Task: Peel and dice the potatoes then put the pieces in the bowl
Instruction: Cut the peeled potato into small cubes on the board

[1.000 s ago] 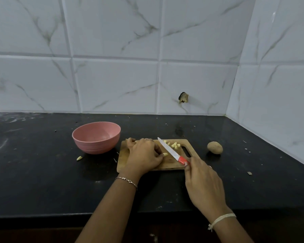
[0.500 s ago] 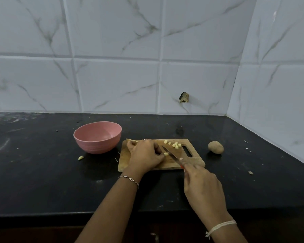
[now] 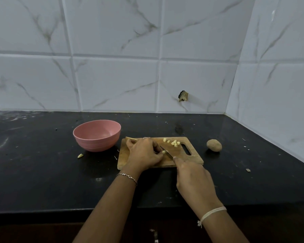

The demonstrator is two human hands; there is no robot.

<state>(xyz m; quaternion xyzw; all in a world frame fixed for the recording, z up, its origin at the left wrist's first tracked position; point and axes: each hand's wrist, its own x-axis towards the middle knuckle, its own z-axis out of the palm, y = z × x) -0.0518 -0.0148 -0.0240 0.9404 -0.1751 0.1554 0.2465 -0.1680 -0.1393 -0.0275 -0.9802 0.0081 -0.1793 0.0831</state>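
Observation:
A wooden cutting board [image 3: 191, 157] lies on the black counter. My left hand [image 3: 144, 152] curls over a peeled potato piece [image 3: 164, 151] and pins it to the board. My right hand [image 3: 193, 178] grips the knife [image 3: 166, 151], whose handle is hidden in my fist; the blade lies low against the piece. Several diced potato cubes [image 3: 174, 142] sit at the board's far side. A pink bowl [image 3: 96, 135] stands left of the board and looks empty. A whole unpeeled potato [image 3: 214, 145] lies to the right.
A stray potato bit [image 3: 80, 155] lies on the counter [image 3: 42, 172] in front of the bowl. Small scraps [image 3: 247, 170] dot the right side. Tiled walls close the back and the right corner. The counter's front edge runs just below my wrists.
The knife blade has come down from a raised slant to lie low on the potato piece. My right hand moved forward and left. My left hand stayed on the piece.

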